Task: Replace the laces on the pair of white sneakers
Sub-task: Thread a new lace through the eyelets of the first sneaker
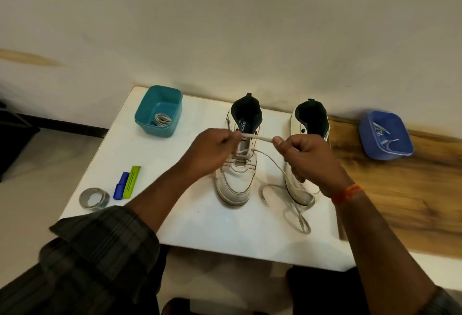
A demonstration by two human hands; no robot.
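Left hand (215,145) and right hand (300,150) are each pinching the lace (257,137), stretching it over the left sneaker (236,182) on the white board (200,227). Lace is looking soft and limp; gripping near the stiffer tip is probably helping threading.

Only legible txt: partial white print approx "parx" on left sneaker (240,162) insole, rest cut off; nothing else readable.

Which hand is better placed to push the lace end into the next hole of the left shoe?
Probably the left hand. It pinches the lace right above the left shoe, beside the holes. The right hand holds the lace further out, over the gap between the shoes.
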